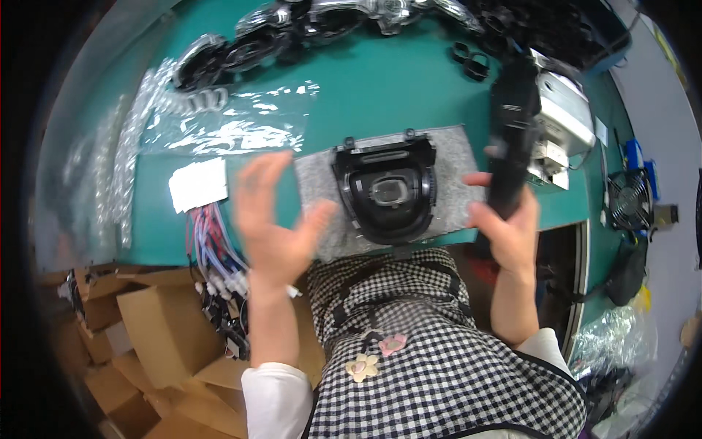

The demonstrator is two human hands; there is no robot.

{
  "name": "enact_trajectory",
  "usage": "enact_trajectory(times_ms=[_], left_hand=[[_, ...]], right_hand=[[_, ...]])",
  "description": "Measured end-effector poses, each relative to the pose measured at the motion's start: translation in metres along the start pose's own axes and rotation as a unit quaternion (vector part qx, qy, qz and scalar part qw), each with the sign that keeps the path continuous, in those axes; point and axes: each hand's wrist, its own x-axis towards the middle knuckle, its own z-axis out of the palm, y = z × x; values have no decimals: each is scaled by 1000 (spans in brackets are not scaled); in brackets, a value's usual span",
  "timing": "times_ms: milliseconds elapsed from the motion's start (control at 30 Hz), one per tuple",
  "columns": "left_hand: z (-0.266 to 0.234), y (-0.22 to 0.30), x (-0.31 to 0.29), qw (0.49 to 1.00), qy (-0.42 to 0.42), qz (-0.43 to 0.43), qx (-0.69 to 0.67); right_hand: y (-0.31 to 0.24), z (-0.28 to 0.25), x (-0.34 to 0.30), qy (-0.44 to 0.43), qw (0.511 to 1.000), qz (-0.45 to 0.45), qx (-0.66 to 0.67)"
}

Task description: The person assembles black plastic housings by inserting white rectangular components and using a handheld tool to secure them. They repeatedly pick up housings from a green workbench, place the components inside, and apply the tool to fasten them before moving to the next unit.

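On a grey felt mat [457, 157] in front of me lies a black plastic housing [391, 219], rounded at its near end, with a grey-rimmed window in its middle. My left hand [272, 219] hovers left of the housing, fingers spread, holding nothing and slightly blurred. My right hand [512, 223] is closed around the lower part of a long black plastic piece [512, 132], which stands out to the right of the mat. Its exact kind is not clear. The hand hides part of its lower end.
A row of black and clear plastic parts [333, 22] lines the far edge. Left are a clear plastic bag [227, 117], white cards [199, 185] and wires [212, 241]. Right stand a white machine [567, 110] and a fan [629, 199]. Cardboard boxes [164, 329] sit below left.
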Motion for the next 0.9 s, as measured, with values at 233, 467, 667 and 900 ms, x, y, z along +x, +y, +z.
enact_trajectory(times_ms=[233,467,667,900], left_hand=[[-128,-117,31,951,-91,-87,283],[-95,-131,46,853,-302,-133,405],[-129,-115,49,994,-56,-94,15],[-97,-81,54,903,157,16,-400]], right_hand=[[23,1,-5,119,948,-284,75],[31,-2,-9,122,945,-296,72],[35,-10,-15,113,944,-295,93],[34,-19,-6,68,964,-244,82]])
